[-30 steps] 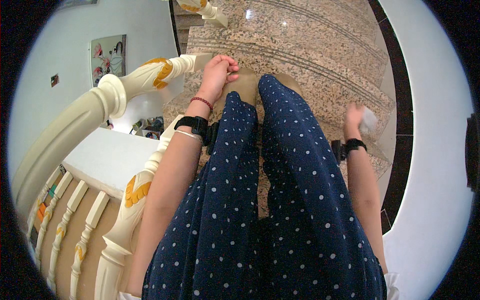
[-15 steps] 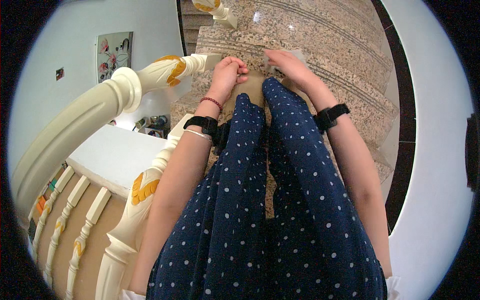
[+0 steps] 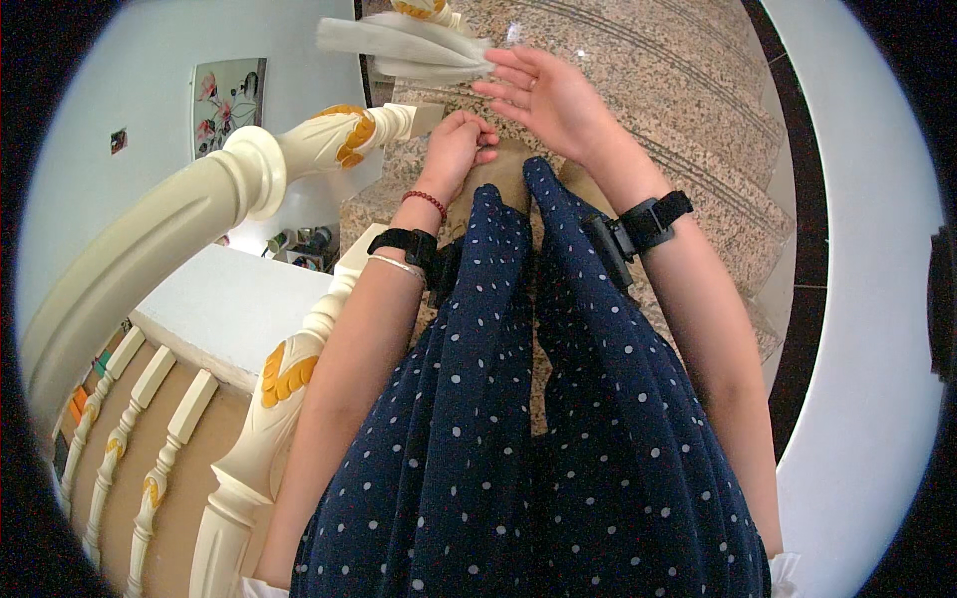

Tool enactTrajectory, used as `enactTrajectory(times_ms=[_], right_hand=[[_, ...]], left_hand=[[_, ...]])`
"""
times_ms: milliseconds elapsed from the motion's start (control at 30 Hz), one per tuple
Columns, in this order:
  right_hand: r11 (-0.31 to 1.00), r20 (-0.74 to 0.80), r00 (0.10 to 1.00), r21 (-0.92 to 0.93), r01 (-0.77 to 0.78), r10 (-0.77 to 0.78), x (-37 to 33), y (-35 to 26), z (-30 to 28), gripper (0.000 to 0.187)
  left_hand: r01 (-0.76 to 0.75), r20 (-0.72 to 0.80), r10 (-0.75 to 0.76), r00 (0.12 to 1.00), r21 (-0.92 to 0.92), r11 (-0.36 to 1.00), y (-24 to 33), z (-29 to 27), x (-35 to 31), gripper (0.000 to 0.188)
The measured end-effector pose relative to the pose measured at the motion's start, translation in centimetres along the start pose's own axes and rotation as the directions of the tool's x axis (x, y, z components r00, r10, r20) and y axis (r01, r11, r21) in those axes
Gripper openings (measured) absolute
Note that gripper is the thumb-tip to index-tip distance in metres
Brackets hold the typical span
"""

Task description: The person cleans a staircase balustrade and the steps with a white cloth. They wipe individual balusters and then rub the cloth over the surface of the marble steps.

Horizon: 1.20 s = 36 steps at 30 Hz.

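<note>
A thin whitish-grey cloth [image 3: 404,46], blurred and partly see-through, stretches through the air over the stair edge at the far left. Its near end meets the fingertips of my right hand [image 3: 553,100], whose fingers are spread with the palm turned left. Whether they still touch it I cannot tell. Beside my left knee, my left hand [image 3: 457,151] is loosely closed with its fingers curled, and nothing shows in it. Navy dotted clothing [image 3: 478,399] covers my legs.
Speckled stone steps [image 3: 658,110] curve away ahead and to the right. A cream banister rail [image 3: 150,259] with gold ornament runs along my left, above several balusters [image 3: 164,488]. White wall [image 3: 867,299] and dark skirting [image 3: 809,249] bound the right. A flower picture [image 3: 227,108] hangs at far left.
My right hand has lifted from beside my right knee and moved forward and left, its fingers spreading. The cloth has swung out to the far left. My left hand stays nearly still.
</note>
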State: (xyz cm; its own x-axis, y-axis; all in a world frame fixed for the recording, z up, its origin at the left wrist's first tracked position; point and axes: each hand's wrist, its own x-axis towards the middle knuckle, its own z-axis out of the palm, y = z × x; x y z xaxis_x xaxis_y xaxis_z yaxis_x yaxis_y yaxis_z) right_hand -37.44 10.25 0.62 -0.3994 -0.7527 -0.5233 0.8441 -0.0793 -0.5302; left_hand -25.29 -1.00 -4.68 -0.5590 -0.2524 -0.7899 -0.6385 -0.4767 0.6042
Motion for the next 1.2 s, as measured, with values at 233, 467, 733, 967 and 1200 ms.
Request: enactTrajectory(times_ms=[233, 467, 733, 967, 1200], right_hand=[[0.994, -0.404, 0.909, -0.006, -0.113, 0.101, -2.2, 2.8, -8.6, 0.05], [0.993, -0.771, 0.637, 0.087, 0.079, 0.017, -8.4, 4.2, -18.3, 0.051], [0.992, -0.997, 0.081, 0.028, 0.12, 0.019, -17.4, 7.6, -26.7, 0.042], [0.972, -0.851, -0.479, -0.144, -0.186, -0.217, -18.8, 6.7, -25.9, 0.05], [0.709, -0.775, -0.067, -0.536, -0.459, -0.629, -16.5, 7.8, -25.3, 0.051]], left_hand=[[0.008, -0.008, -0.008, 1.0, -0.007, 1.0, -0.2, 0.0, 0.4, 0.013], [-0.005, -0.014, 0.005, 1.0, -0.008, 1.0, -0.5, -0.6, 0.4, 0.013], [0.009, 0.016, -0.009, 1.0, -0.012, 1.0, -0.5, 0.1, 0.4, 0.013], [-0.009, -0.006, 0.009, 1.0, -0.004, 1.0, -0.1, -0.2, 0.3, 0.013], [-0.007, -0.012, 0.007, 1.0, -0.003, 1.0, -0.2, 0.0, 0.4, 0.014]])
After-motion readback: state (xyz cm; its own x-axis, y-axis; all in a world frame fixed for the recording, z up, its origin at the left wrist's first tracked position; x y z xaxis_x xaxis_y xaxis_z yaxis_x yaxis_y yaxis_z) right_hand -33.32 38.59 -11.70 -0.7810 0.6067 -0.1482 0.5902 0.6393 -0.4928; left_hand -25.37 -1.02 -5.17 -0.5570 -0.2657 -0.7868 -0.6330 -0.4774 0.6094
